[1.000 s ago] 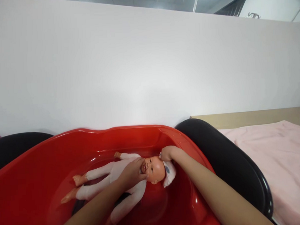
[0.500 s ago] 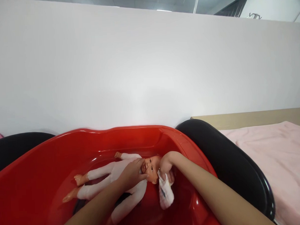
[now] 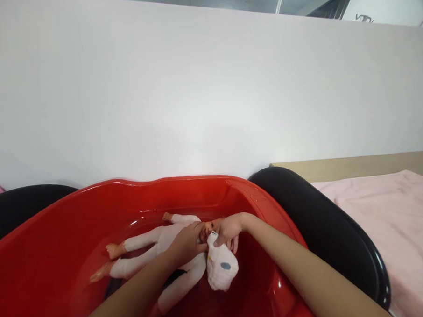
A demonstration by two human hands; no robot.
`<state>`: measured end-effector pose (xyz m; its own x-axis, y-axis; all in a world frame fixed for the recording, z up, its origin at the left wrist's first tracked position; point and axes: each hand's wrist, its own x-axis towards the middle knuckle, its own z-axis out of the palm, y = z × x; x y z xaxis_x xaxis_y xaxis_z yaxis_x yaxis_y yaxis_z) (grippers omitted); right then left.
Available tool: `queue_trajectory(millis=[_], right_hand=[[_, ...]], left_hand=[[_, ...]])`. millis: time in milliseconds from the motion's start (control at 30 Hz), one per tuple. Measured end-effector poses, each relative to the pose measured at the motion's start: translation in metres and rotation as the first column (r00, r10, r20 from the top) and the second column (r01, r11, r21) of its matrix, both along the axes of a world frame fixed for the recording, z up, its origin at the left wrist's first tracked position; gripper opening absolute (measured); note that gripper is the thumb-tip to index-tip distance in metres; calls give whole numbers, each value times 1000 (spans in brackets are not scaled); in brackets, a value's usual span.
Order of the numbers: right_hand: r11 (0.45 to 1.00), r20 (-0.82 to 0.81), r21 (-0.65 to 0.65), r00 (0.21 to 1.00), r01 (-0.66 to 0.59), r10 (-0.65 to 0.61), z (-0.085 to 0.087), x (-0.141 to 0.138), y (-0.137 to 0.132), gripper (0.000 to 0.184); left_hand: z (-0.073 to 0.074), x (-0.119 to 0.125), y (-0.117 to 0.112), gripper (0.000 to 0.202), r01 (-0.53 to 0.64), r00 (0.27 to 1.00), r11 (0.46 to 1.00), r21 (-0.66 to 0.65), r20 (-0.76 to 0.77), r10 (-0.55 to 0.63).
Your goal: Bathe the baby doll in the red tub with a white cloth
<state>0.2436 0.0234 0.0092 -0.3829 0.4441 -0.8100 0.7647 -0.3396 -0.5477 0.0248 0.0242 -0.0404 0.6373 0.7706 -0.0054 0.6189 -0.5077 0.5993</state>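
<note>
Well, left hand clasps the doll; right hand pinches a washcloth at its face

infant-care training room: red baby tub against white partition, pink-covered table, office ceiling above

Inspection of the person's visible parts. The left hand is bare and ungloved, and so is the right hand. The left forearm is uncovered down to the bottom edge of view. The right forearm is uncovered likewise. Any clothing lies outside the view.
</note>
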Motion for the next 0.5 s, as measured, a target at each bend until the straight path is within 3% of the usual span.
queue_trajectory(millis=[133, 333, 500], right_hand=[[1000, -80, 26, 997, 11, -9, 2, -3, -1, 25], [994, 257, 77, 964, -83, 60, 9, 9, 3, 22], [974, 273, 204, 961, -96, 38, 20, 16, 1, 23]], left_hand=[[3, 0, -2, 32, 8, 1000, 1000, -1, -12, -8], [8, 2, -6, 23, -34, 996, 999, -6, -87, 33], [6, 3, -4, 25, -31, 998, 999, -26, -64, 30]])
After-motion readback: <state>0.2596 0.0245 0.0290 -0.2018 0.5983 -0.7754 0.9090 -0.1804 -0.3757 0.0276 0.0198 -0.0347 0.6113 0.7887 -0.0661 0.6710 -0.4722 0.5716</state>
